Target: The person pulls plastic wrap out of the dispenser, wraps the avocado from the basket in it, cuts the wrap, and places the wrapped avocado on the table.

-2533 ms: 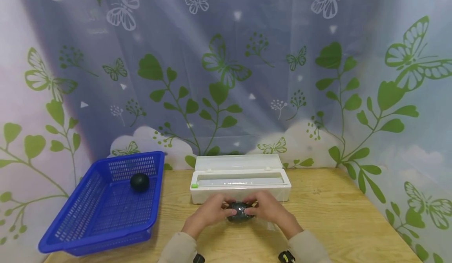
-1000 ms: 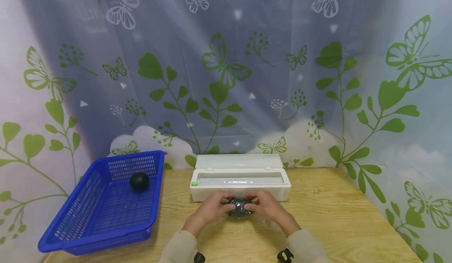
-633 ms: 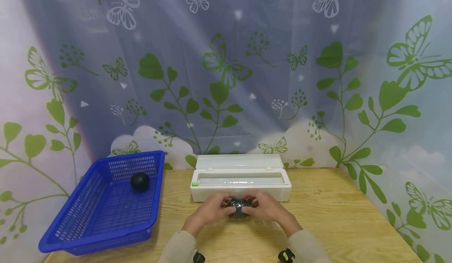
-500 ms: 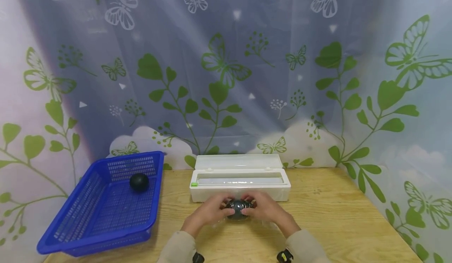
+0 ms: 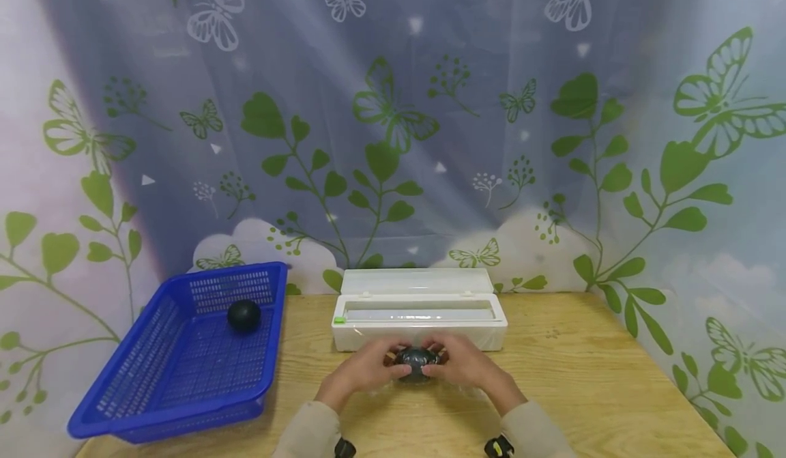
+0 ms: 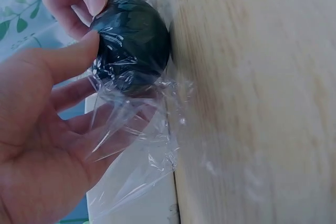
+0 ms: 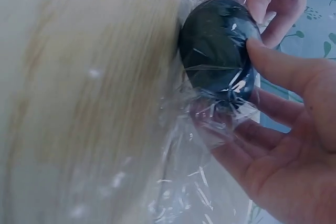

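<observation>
A dark green, egg-shaped fruit, like an avocado, sits at the table's middle with clear cling film around it. My left hand holds its left end, thumb on the near face and fingers behind. From the other side my right hand grips it the same way. The wrist views show the fruit low against the wood, its film drawn tight over the skin. Loose, crinkled cling film trails from its ends over the fingers and onto the table.
Just behind the hands stands a white cling film dispenser, lid raised, with a green slider at its left. At left, a blue basket contains another dark green fruit. A patterned curtain hangs behind the wooden table.
Both hands stay on the fruit. A second ago the thumbs sat higher on it; now they lie lower on its near face. Basket and dispenser have not moved.
</observation>
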A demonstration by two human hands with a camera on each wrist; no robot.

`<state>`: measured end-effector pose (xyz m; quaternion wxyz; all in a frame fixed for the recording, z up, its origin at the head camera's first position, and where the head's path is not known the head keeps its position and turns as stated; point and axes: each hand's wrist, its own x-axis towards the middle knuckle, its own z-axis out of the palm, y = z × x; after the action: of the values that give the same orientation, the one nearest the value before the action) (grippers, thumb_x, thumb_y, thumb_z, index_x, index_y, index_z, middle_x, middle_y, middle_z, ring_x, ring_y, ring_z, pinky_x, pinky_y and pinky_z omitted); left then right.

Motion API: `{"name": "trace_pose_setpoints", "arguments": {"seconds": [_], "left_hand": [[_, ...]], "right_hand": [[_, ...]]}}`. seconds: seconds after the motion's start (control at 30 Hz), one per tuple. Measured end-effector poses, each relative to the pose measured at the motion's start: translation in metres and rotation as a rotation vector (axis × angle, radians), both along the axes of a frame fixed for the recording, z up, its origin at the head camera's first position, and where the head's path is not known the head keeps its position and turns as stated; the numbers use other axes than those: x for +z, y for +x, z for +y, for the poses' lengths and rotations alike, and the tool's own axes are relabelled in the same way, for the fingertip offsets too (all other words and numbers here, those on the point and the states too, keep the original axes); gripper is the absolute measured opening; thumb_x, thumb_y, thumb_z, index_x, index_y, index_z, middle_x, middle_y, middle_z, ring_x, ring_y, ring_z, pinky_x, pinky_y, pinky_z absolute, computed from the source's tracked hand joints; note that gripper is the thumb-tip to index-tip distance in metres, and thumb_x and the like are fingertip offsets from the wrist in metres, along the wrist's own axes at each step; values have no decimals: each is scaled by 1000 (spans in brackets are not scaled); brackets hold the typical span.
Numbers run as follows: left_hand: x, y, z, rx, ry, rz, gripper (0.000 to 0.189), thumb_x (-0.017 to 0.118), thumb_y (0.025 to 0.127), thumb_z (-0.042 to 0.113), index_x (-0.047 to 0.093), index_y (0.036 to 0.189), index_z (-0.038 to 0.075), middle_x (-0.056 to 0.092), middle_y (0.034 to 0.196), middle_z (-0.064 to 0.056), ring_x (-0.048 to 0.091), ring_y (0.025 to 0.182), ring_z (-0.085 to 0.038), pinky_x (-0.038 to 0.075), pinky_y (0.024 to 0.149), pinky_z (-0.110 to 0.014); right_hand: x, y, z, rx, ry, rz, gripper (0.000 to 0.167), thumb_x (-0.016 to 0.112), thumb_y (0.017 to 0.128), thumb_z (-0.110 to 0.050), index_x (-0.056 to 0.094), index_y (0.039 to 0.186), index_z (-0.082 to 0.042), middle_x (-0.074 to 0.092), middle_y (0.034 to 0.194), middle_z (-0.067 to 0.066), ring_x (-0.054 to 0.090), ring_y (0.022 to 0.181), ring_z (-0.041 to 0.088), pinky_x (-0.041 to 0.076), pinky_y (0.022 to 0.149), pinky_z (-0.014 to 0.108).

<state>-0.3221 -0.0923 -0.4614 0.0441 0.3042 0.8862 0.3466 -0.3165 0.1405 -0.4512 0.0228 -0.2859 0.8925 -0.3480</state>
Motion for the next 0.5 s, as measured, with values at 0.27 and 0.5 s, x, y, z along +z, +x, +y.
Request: {"name": "trace_pose_setpoints", "arguments": {"seconds": [0.27,0.5], "left_hand": [[3,1,-1,-22,5,-26,50,79,92,23,62,134,2,70,126,-16,70,113,-29,60,90,-30],[7,4,0,-22,16,-62,52,81,90,22,62,134,1,68,130,-17,70,113,-29,61,90,-30]], "right_hand": [[3,3,3,17,8,-9,41,83,87,-16,66,119,3,70,112,19,69,102,30,61,84,42],[8,6,3,46,-5,-52,43,85,85,-15,66,119,3,71,109,20,69,98,32,61,83,47]]}}
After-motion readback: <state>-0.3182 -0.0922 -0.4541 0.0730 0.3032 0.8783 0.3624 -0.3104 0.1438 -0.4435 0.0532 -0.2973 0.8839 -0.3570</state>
